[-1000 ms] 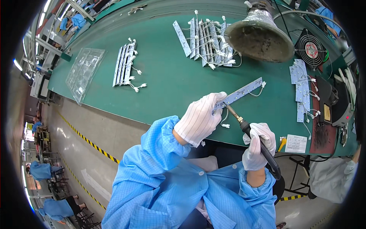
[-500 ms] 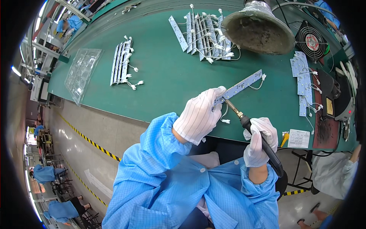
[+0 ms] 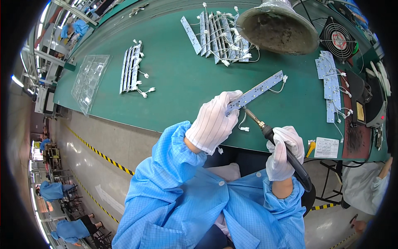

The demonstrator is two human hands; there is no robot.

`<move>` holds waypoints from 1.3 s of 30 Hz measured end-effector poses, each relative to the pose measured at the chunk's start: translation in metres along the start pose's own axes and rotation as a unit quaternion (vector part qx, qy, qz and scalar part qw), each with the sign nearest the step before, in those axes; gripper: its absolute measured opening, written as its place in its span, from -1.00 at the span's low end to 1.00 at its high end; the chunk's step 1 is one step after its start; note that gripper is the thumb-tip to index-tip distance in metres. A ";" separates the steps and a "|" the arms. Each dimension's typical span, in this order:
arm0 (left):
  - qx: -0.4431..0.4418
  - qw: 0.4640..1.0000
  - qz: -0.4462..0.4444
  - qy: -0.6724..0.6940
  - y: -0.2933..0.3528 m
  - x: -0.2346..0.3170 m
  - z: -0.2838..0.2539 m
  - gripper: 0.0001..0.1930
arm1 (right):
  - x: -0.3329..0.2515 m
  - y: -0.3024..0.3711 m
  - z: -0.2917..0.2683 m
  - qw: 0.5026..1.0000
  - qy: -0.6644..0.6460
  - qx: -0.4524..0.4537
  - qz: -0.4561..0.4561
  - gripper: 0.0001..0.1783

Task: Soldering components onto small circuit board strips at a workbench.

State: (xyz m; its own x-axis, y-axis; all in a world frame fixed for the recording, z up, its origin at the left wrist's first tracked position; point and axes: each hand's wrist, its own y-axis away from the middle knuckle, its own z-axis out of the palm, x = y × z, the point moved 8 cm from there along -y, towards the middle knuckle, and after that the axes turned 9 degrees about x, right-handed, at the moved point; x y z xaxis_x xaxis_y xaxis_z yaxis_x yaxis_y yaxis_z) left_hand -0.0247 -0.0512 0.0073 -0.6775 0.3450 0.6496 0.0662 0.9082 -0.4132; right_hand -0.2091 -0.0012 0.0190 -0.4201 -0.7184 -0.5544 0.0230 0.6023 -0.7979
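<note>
My left hand (image 3: 214, 120), in a white striped glove, is closed on the near end of a narrow LED strip board (image 3: 260, 90). The board slants up to the right above the green table, with white wires and plugs at its ends. In my gloved right hand (image 3: 285, 152) is a black-handled soldering iron (image 3: 267, 132), gripped like a pen. The iron's metal tip points up and left, close to the board's lower edge near my left fingers; whether they touch I cannot tell.
Wired strip boards lie in a left stack (image 3: 131, 68), a back pile (image 3: 215, 35) and a right group (image 3: 330, 87). A fume hood (image 3: 277, 29) overhangs the back, beside a fan (image 3: 338, 39). A soldering station (image 3: 369, 103), paper label (image 3: 326, 147) and clear plastic tray (image 3: 90, 81) rest on the table.
The strip board has shifted slightly left and turned a little, showing more of its LED face. The iron's tip has barely moved; the board's edge has drawn up from it.
</note>
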 end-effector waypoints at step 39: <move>-0.144 0.961 -0.007 -0.238 -0.013 0.024 -0.030 -0.49 | -0.002 0.004 -0.009 0.997 0.078 0.013 -0.015 -0.43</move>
State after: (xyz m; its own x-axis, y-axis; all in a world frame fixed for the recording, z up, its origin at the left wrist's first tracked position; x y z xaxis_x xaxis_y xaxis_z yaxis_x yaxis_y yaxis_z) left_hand -0.0198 -0.0476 0.0477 -0.9332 0.2476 0.2604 0.2086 0.9634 -0.1683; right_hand -0.2164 0.0059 0.0194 -0.5573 -0.6719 -0.4879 0.0309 0.5704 -0.8208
